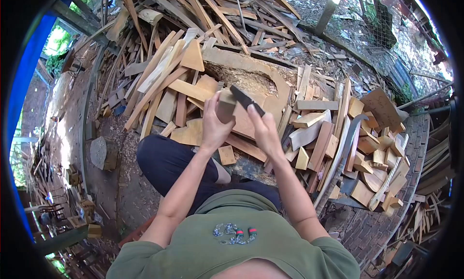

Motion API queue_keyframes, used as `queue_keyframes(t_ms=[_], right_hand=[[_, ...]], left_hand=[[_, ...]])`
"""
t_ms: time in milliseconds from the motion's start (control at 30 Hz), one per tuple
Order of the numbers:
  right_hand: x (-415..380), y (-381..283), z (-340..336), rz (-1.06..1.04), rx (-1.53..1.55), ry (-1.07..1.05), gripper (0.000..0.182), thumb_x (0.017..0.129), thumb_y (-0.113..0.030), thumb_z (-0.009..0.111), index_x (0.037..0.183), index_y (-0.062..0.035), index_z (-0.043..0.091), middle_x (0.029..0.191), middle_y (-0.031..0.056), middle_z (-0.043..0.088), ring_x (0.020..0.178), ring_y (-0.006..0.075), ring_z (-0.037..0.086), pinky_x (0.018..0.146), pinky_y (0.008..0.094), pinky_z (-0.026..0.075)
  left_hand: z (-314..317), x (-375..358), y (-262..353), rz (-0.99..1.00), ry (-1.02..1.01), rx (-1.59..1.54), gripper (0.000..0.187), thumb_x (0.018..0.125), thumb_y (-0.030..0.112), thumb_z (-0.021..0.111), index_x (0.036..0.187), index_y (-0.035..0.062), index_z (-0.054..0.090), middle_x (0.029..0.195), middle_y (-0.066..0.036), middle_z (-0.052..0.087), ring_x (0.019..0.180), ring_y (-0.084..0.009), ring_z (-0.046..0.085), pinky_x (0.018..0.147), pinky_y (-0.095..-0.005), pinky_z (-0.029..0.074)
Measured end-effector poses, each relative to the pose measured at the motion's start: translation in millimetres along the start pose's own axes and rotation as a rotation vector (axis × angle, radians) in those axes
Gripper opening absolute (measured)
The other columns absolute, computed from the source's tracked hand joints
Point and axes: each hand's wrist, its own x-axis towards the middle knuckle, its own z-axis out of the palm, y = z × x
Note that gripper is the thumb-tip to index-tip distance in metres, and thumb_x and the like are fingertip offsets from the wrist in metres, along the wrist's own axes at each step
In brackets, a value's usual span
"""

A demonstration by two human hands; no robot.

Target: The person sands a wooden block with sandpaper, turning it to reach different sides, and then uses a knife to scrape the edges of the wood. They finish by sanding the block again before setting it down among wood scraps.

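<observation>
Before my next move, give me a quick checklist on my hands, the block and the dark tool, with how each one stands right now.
1. Left hand has a grip on the wood block: ok.
2. Right hand has a grip on the dark tool: ok.
3. Hands gloved: not ok, both are bare.
4. Tool touching the block: cannot tell; they overlap in this view.
5. Tool's edge or working face: cannot tell, too small.
6. Work area free of loose wood pieces: not ok, they lie in front and to the right.
</observation>
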Motion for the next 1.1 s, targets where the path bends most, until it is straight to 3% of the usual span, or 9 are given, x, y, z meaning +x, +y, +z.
queue_keyframes(t_ms=[33,133,233,300,633,767,833,967,1100], right_hand=[[3,-2,-9,0.138,-0.122,0.016,0.038,0.102,-0.035,0.049,0.087,-0.0023,0.063,0.061,-0.0063,0.045,0.056,0.0049,0.041,0.047,0.0278,0.030],[13,4,-35,0.089,-0.028,0.133,0.041,0.102,-0.034,0.048,0.076,-0.0049,0.057,0.060,-0.0109,0.036,0.054,0.0029,0.032,0.045,0.0277,0.021],[-7,-19,-25,-0.009,-0.184,0.039,0.031,0.101,-0.021,0.050,0.119,0.0009,0.062,0.111,0.0143,0.067,0.109,0.0190,0.062,0.093,0.0322,0.046],[-25,-23,-15,-0.363,-0.453,-0.160,0.040,0.098,-0.014,0.052,0.137,-0.0055,0.052,0.142,0.0179,0.050,0.139,0.0295,0.039,0.117,0.0429,0.024],[-20,-19,-7,-0.376,-0.528,-0.041,0.037,0.099,-0.020,0.049,0.130,-0.0014,0.056,0.126,0.0250,0.059,0.125,0.0347,0.054,0.112,0.0438,0.032],[-2,-18,-30,0.365,-0.262,-0.178,0.041,0.101,-0.026,0.048,0.131,0.0010,0.055,0.121,0.0255,0.062,0.117,0.0309,0.061,0.106,0.0335,0.037],[-6,-27,-29,0.282,-0.348,-0.038,0.040,0.101,-0.025,0.047,0.129,0.0018,0.056,0.120,0.0256,0.062,0.120,0.0319,0.059,0.109,0.0367,0.035],[-35,-26,10,-0.495,-0.781,-0.090,0.040,0.097,-0.018,0.050,0.133,-0.0009,0.053,0.137,0.0199,0.053,0.134,0.0320,0.044,0.115,0.0477,0.028],[-33,-19,7,-0.386,-0.656,-0.130,0.043,0.095,-0.016,0.053,0.136,-0.0026,0.051,0.143,0.0175,0.048,0.136,0.0318,0.041,0.114,0.0492,0.028]], left_hand=[[-5,-3,10,0.131,-0.086,0.014,0.071,0.071,0.009,0.075,0.135,0.0042,0.046,0.124,-0.015,0.051,0.117,-0.0336,0.052,0.102,-0.0415,0.040],[8,-8,24,0.211,-0.212,-0.021,0.070,0.071,0.007,0.075,0.135,0.0028,0.047,0.123,-0.015,0.054,0.117,-0.0297,0.053,0.101,-0.0376,0.042],[-1,-5,13,0.102,-0.191,-0.090,0.070,0.070,0.005,0.074,0.135,0.0036,0.047,0.122,-0.015,0.056,0.115,-0.0298,0.055,0.099,-0.0375,0.043],[4,-3,0,0.063,-0.154,-0.161,0.069,0.069,0.006,0.074,0.133,0.0042,0.050,0.115,-0.017,0.058,0.111,-0.0338,0.056,0.097,-0.0393,0.044],[-10,-10,16,0.169,-0.267,-0.016,0.058,0.065,0.000,0.072,0.121,0.0032,0.058,0.115,-0.014,0.060,0.111,-0.0347,0.057,0.095,-0.0409,0.045],[-11,-8,19,0.185,-0.234,0.059,0.060,0.065,0.003,0.074,0.122,0.0055,0.057,0.114,-0.012,0.059,0.109,-0.0344,0.057,0.094,-0.0396,0.046],[-16,-6,16,0.241,-0.208,0.128,0.060,0.064,0.004,0.075,0.122,0.0073,0.057,0.112,-0.011,0.059,0.108,-0.0333,0.056,0.091,-0.0398,0.048],[-16,-4,8,0.212,-0.152,0.368,0.051,0.065,0.003,0.073,0.113,0.0085,0.058,0.109,-0.007,0.058,0.106,-0.0313,0.056,0.085,-0.0420,0.051],[-16,-9,10,0.206,-0.114,0.461,0.052,0.065,0.003,0.073,0.114,0.0083,0.057,0.109,-0.007,0.057,0.106,-0.0305,0.056,0.083,-0.0423,0.052]])
